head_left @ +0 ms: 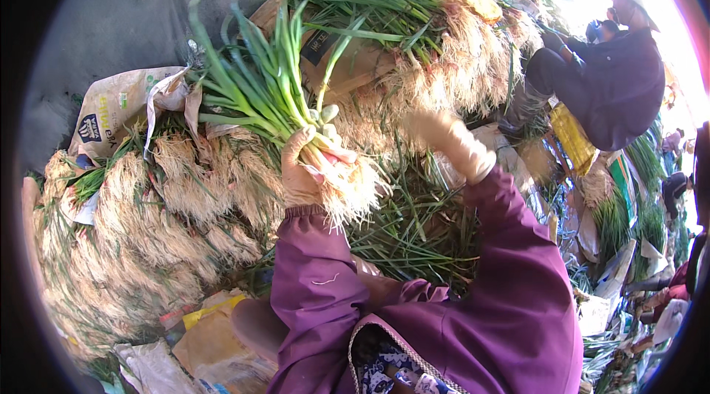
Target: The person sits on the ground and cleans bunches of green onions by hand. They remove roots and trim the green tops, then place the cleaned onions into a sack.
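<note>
Far left, I see a heaped pile of bundled green onions [140, 216], pale roots outward, running almost to the picture's left rim, with a printed paper sack [111, 109] behind it and crumpled paper [211, 342] at its lower edge. That side leaves little room. Next comes my left hand [307, 168], gloved, its fingers [334, 154] clenched around a bunch of green onions [259, 91] just above the roots; the leaves fan up and left, the roots hang free over loose green leaves [414, 231]. My right hand [451, 143], also gloved, reaches into the roots of a large upper stack of green onions [414, 32]; I cannot tell whether its fingers grip anything. Between my purple sleeves there is a narrow gap. Far right, another person [614, 76] in dark clothes crouches, well apart.
</note>
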`<action>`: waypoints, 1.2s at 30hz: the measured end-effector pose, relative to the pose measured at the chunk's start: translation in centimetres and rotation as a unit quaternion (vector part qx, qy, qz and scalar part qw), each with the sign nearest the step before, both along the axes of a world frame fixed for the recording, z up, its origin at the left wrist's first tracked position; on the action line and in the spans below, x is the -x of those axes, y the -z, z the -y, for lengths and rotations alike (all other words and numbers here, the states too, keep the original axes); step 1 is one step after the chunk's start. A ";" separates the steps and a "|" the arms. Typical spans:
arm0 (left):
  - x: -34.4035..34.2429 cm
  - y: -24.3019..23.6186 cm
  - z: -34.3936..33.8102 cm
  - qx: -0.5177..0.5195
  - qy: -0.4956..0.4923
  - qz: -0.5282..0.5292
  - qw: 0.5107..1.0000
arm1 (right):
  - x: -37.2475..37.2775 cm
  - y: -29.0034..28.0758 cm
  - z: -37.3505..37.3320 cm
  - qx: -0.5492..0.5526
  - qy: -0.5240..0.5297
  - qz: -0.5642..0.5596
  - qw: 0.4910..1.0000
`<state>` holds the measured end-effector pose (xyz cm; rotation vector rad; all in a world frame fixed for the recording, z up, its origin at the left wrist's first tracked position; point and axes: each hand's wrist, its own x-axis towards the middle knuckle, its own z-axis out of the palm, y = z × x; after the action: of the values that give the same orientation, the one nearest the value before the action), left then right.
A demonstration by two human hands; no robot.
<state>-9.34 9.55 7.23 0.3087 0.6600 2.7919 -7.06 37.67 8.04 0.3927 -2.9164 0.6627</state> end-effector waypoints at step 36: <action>-2.3 2.3 -5.4 0.083 0.156 0.059 0.982 | 3.5 -0.7 4.6 0.310 0.103 -0.179 0.928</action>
<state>-7.02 14.98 4.89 0.1921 0.7393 2.4192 -10.60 33.03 8.72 0.1084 -2.2089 1.2598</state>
